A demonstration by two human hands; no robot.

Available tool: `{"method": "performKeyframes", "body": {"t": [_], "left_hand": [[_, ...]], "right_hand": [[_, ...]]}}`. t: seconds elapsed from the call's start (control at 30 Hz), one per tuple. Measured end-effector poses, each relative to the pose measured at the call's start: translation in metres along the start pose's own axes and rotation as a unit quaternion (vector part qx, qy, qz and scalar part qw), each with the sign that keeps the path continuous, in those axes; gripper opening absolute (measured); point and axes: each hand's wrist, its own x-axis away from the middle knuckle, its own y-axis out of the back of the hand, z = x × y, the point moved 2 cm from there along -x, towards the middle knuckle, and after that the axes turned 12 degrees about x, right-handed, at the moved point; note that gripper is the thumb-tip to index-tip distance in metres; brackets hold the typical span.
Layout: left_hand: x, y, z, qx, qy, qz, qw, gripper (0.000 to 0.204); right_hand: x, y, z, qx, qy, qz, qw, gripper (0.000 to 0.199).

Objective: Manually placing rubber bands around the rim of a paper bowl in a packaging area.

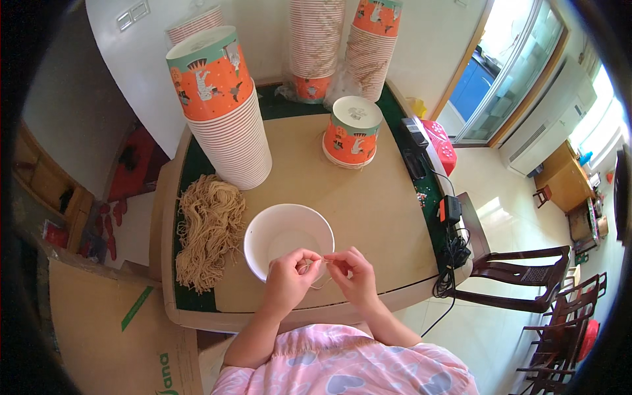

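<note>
Now: thin pale string (pixel 320 287) by a round white tub (pixel 280 230)

Left hand (pixel 291 275) and right hand (pixel 353 275) pinch it at the tub's near rim; left of the tub lies a tangled beige yarn heap (pixel 207 230), behind-left a tall, ridged orange-and-white container stack (pixel 230 125).

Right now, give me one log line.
left hand: pinching thin pale string; right hand: pinching string too; by hands: round white tub, mouth up; left of tub: tan string bundle

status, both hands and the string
Left hand, right hand: both pinching thin beige string. Hands partly hide round white paper tub. Loose beige string heap left of tub.
</note>
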Motion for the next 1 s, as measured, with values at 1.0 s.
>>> {"method": "performKeyframes", "body": {"t": [1.0], "left_hand": [[-0.001,0.004,0.000,0.028,-0.014,0.000,1.000,0.005]], "right_hand": [[-0.009,-0.001,0.023,0.122,0.084,-0.039,0.988,0.013]]}}
